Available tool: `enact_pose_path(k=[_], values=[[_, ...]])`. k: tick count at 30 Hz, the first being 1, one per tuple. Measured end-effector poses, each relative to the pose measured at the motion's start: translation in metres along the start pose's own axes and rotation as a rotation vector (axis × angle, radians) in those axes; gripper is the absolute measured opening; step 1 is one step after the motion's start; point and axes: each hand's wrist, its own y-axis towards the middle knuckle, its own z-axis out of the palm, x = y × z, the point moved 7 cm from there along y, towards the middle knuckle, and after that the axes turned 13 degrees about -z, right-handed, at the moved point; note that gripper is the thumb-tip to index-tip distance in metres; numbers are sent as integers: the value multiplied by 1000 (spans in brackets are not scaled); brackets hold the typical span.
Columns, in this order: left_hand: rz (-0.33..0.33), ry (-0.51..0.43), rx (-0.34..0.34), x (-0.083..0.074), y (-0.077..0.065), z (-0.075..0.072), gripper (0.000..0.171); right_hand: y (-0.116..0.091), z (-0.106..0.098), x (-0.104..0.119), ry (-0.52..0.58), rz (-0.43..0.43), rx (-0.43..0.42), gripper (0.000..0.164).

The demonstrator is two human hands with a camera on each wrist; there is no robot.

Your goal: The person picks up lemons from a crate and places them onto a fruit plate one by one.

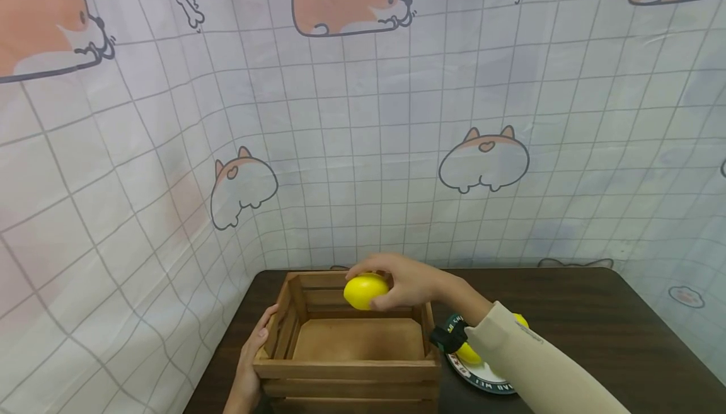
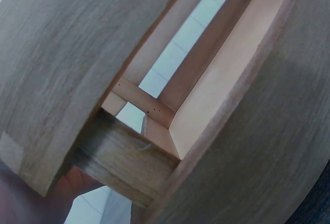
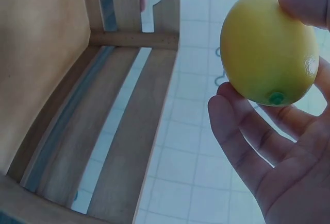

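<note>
My right hand (image 1: 405, 281) holds a yellow lemon (image 1: 365, 291) between thumb and fingers, above the inside of a slatted wooden crate (image 1: 346, 370). In the right wrist view the lemon (image 3: 269, 49) shows a small green spot at its end, apart from the crate's slats. My left hand (image 1: 249, 363) lies along the outside of the crate's left end, its fingertips at the rim. Part of that hand shows behind the crate's corner (image 2: 126, 157) in the left wrist view. The crate's visible floor is bare wood.
Right of the crate, a plate (image 1: 490, 384) with a dark patterned rim bears yellow lemons (image 1: 468, 355), partly hidden by the right sleeve and a wrist strap. All stand on a dark wooden table (image 1: 590, 332). A gridded curtain (image 1: 368, 99) with cartoon dogs hangs behind and to the left.
</note>
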Motion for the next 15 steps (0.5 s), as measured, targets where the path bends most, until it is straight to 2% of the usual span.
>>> enact_pose_path(k=[15], values=[[5, -9, 7, -2, -1, 1, 53, -30, -7, 1, 17, 22, -88, 53]])
